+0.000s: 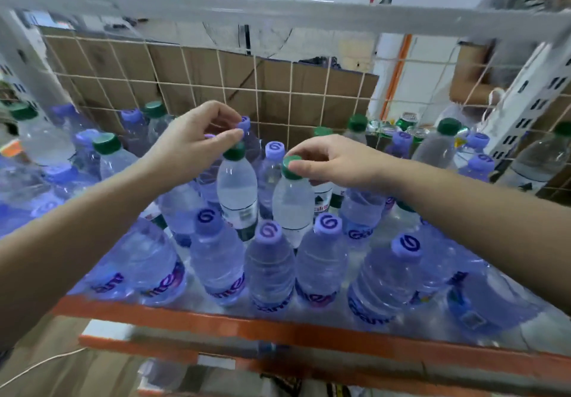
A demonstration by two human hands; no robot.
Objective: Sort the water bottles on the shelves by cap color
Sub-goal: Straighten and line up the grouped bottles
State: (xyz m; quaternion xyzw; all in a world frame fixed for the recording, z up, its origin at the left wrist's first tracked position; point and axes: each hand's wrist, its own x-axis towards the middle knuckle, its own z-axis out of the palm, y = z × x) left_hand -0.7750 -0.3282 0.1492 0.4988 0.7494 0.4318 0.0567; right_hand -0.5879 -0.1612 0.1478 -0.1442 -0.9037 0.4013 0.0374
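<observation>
Both arms stretch forward; left hand (191,143) pinches the left green cap (234,152); right hand (333,161) pinches the right green cap (290,169).

We see two clear bottles upright side by side mid-shelf: the left green-capped bottle (237,189), cap pinched by the left hand (191,143), and the right green-capped bottle (293,203), cap pinched by the right hand (333,161). Bluish purple-capped bottles (268,260) crowd around them, mostly upright.

We make it nine green-capped bottles (106,155), the one at the far right edge only half in frame. Purple-capped bottles (321,251): at least a dozen, and the blurred left cluster beats our count. Two hands: left hand (191,146), right hand (333,161).
</observation>
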